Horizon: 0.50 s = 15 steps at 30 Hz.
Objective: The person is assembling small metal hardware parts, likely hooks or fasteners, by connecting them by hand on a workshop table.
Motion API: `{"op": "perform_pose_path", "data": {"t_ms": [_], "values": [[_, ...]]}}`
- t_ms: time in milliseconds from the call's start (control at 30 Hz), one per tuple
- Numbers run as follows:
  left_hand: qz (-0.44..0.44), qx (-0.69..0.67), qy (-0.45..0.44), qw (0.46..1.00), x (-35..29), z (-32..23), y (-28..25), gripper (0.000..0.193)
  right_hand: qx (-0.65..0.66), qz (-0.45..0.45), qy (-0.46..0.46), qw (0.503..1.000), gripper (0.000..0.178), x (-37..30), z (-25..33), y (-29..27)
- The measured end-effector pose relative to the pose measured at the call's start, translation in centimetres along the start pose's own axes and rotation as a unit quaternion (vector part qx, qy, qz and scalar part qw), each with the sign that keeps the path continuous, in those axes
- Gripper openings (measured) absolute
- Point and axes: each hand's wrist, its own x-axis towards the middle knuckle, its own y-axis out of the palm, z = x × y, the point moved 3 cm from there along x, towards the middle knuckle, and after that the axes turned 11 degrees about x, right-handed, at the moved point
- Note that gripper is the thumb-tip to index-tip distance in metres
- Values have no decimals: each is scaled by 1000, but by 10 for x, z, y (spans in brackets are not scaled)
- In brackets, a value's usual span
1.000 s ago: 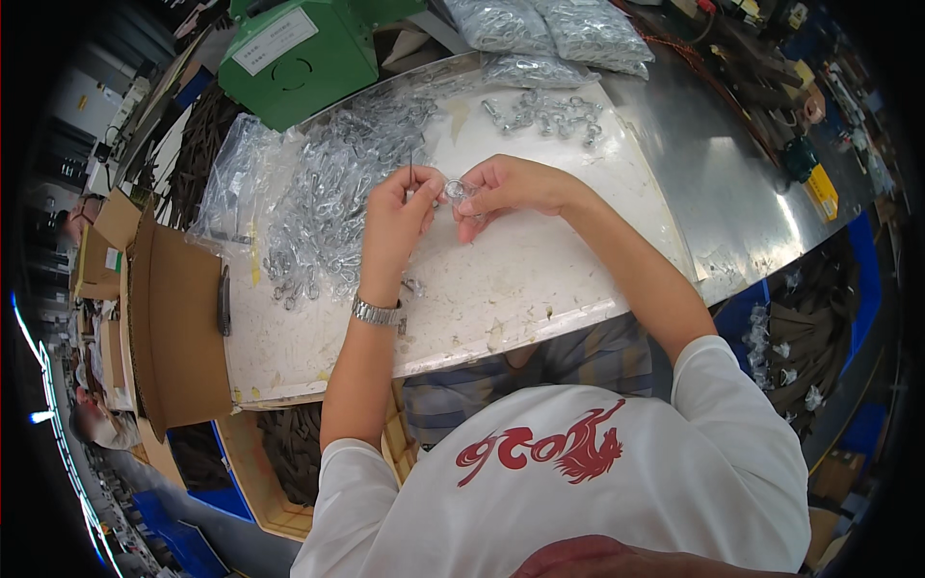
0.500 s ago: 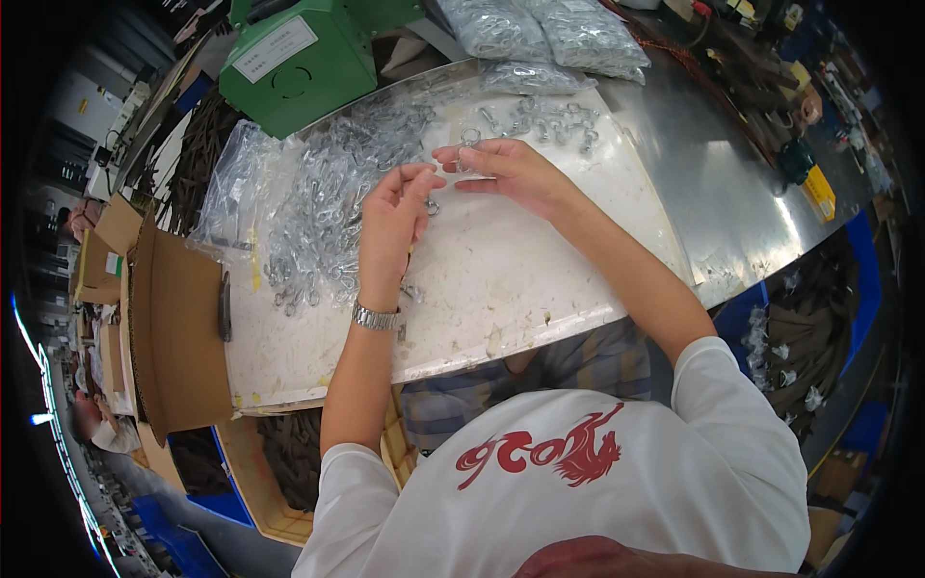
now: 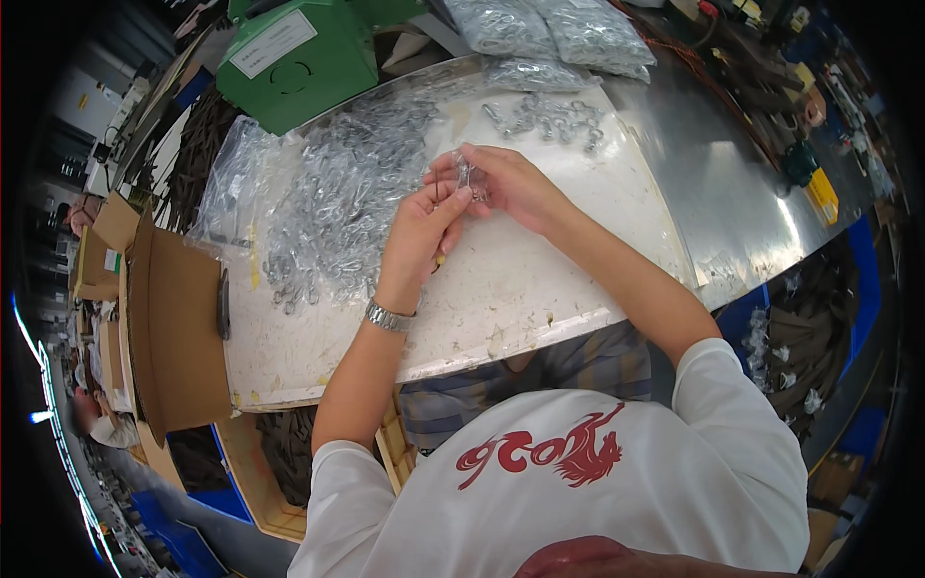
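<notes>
My left hand (image 3: pixel 421 231) and my right hand (image 3: pixel 515 186) meet over the white work surface (image 3: pixel 520 279). Between their fingertips is a small silver metal hook with a ring (image 3: pixel 465 173), partly hidden by the fingers. Both hands are closed around it. A small yellow-tipped item (image 3: pixel 440 259) shows below my left palm; its kind is hidden. Left of the hands spreads a big heap of similar metal hooks (image 3: pixel 332 193), partly on clear plastic. Beyond my right hand lies a looser group of metal hooks (image 3: pixel 559 120).
A green machine (image 3: pixel 299 72) stands at the far left, with filled clear bags (image 3: pixel 549 39) at the back. An open cardboard box (image 3: pixel 183 332) borders the left side. Bare metal tabletop (image 3: pixel 742 193) extends right. Dark strips fill a blue bin (image 3: pixel 809 308) at the lower right.
My left hand has moved right and slightly down, closing up to my right hand. The fingers of my right hand have curled round the metal hook.
</notes>
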Motion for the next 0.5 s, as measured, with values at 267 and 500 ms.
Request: {"op": "perform_pose_path", "data": {"t_ms": [267,500], "values": [[41,32,-17,999,-3,-2,3,30,-7,13,-62,998,48,-3,4,5],[-42,7,33,999,-1,-5,-4,27,-21,6,-42,999,45,0,0,-10]]}}
